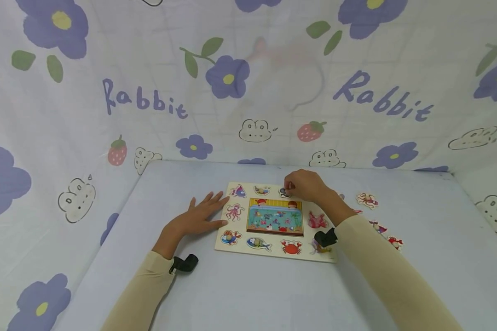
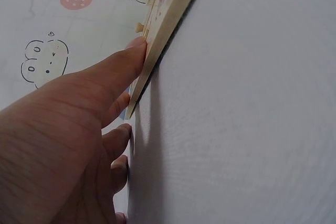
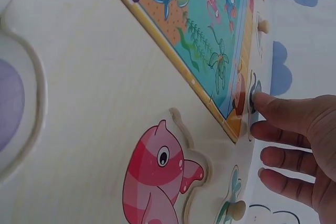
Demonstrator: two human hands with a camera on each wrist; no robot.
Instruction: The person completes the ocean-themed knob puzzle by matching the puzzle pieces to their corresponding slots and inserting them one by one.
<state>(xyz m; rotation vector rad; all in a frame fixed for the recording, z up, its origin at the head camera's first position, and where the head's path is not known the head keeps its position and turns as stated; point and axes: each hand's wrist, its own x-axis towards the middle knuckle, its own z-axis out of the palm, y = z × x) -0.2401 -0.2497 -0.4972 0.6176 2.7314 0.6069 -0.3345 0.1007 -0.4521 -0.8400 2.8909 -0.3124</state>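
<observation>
A wooden knob puzzle board (image 1: 278, 241) lies on the table, a fish-tank picture (image 1: 275, 219) at its centre. My left hand (image 1: 196, 218) spreads flat with its fingers along the board's left edge; in the left wrist view the thumb (image 2: 113, 69) touches the rim. Over the top edge, my right hand (image 1: 308, 185) pinches a small dark puzzle piece (image 1: 284, 192) between thumb and forefinger, right at its slot. The right wrist view shows this dark piece (image 3: 254, 97) mostly covered by the fingertips. Around the picture sit a pink octopus (image 1: 234, 212), a blue fish (image 1: 257, 243) and a red crab (image 1: 291, 248).
Several loose pieces lie right of the board, among them an orange octopus piece (image 1: 367, 200), a purple piece (image 1: 378, 227) and a red crab piece (image 1: 395, 242). A printed cloth (image 1: 281, 92) hangs behind the table. My right forearm (image 1: 368, 248) crosses the board's right side.
</observation>
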